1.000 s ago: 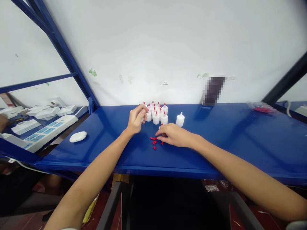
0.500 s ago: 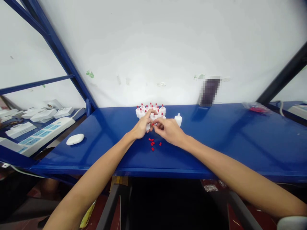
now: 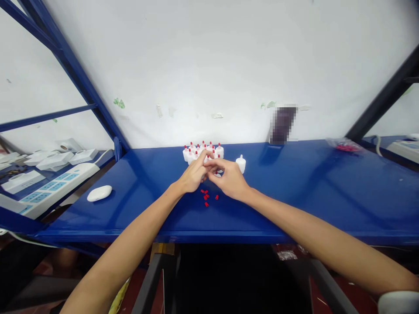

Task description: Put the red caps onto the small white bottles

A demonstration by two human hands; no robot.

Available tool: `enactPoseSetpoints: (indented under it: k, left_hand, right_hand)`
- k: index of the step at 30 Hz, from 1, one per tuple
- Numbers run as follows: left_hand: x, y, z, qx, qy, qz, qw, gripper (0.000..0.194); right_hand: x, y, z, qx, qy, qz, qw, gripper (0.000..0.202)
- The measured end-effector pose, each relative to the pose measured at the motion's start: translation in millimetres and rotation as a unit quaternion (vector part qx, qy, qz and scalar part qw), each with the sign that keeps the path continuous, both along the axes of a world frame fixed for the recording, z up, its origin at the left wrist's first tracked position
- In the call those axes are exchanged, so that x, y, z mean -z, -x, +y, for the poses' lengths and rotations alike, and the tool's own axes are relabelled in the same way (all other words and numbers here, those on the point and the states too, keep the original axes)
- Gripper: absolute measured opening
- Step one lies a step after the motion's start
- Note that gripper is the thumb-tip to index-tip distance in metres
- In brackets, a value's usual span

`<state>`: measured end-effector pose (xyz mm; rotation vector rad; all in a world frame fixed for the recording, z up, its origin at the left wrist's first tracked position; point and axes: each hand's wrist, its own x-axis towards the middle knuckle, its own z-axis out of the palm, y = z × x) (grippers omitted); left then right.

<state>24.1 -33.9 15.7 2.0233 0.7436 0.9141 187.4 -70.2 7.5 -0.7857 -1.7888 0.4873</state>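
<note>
My left hand and my right hand meet above the table in front of a cluster of small white bottles with red caps. My left hand is closed around a small white bottle, which the fingers mostly hide. The thumb and fingers of my right hand are pinched together at its tip, on a small red cap; the fingers cover most of it. Several loose red caps lie on the table just below my hands. One white bottle with a bare nozzle stands upright to the right of my right hand.
The blue table runs to a white wall. A white rounded case lies at left, near a power strip and white boxes. A blurred dark object leans on the wall. A plastic bag of red pieces lies far right.
My fingers have closed in on each other, and the bottle and cap that showed between them are now mostly covered. The whole view has shifted slightly; the table's things stay put.
</note>
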Motion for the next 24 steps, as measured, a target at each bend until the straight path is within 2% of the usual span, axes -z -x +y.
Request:
enactPoseSetpoints:
  k: [5,8,11,13,16,19,22,24]
  left_hand:
    - [4.0,-1.3,7.8,0.019,0.039,-0.116,0.992,0.036]
    - [0.0,-1.3,9.0,0.017,0.053,-0.191,0.98,0.035]
    - [-7.1,-3.8,5.8,0.001,0.056,-0.268,0.962,0.032]
    - [-10.4,-7.2,3.2,-0.003,0.058,-0.309,0.949,0.031]
    - [-10.6,-12.9,1.0,-0.005,0.063,-0.344,0.937,0.031]
    - [-7.8,-16.9,0.1,-0.026,0.056,-0.378,0.924,0.029]
    - [-7.0,-19.4,-2.2,-0.05,0.056,-0.401,0.913,0.024]
    - [-8.3,-21.2,-4.3,-0.042,0.065,-0.401,0.913,0.024]
  right_hand:
    - [0.1,1.8,-2.2,-0.002,-0.018,0.042,0.999,0.023]
    - [1.3,2.2,-1.9,0.005,0.013,0.025,1.0,0.022]
    - [3.4,3.4,-0.1,0.007,0.049,-0.016,0.999,0.036]
    - [4.2,5.2,1.3,-0.018,0.066,-0.029,0.997,0.047]
    - [4.6,8.6,3.4,-0.058,0.075,-0.008,0.995,0.056]
    - [5.8,10.9,5.3,-0.057,0.086,0.023,0.994,0.056]
    - [7.3,11.5,6.5,-0.069,0.135,0.061,0.987,0.056]
    - [7.1,11.5,7.0,-0.083,0.166,0.092,0.978,0.06]
